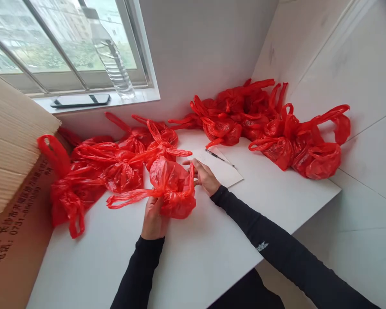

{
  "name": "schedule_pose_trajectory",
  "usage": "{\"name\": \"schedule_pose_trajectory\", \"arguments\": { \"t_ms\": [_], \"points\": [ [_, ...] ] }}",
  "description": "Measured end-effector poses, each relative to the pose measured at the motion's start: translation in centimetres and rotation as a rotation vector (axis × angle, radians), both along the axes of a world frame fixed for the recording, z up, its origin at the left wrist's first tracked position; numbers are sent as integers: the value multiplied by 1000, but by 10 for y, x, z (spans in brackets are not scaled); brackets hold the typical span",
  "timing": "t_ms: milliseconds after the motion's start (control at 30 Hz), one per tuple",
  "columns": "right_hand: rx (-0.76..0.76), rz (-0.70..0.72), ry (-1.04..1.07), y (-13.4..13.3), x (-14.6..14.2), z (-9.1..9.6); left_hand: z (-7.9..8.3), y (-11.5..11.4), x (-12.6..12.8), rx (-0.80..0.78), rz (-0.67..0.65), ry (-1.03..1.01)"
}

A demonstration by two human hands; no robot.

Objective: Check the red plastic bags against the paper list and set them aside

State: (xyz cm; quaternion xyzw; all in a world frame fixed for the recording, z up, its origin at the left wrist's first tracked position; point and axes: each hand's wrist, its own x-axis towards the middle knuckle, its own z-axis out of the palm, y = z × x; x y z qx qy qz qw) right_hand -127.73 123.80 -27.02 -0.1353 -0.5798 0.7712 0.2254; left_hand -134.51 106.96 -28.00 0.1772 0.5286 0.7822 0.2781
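A filled red plastic bag (172,186) lies on the white table (193,257) in front of me. My left hand (152,219) grips it from below, fingers closed on its left handle strip. My right hand (204,176) pinches the bag's other handle at its right side. Both arms wear black sleeves. Several tied red bags (116,167) lie just left of it, touching it.
A second heap of red bags (276,128) fills the back right corner against the tiled wall. A sheet of paper (223,171) with a pen (218,157) lies behind my right hand. A cardboard box (13,171) stands at left. On the window sill stand a phone (80,101) and a water bottle (114,64).
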Motion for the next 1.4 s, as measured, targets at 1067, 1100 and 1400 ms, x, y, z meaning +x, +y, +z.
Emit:
{"name": "schedule_pose_trajectory", "arguments": {
  "t_ms": [1067,1100,1400],
  "points": [
    [253,119,58,-6,23,0,-1,-3,6,124,60,-169],
    [239,118,49,-6,23,0,-1,-3,6,130,57,-165],
    [279,161,51,-10,24,0,-2,-6,8,121,58,-93]
  ]
}}
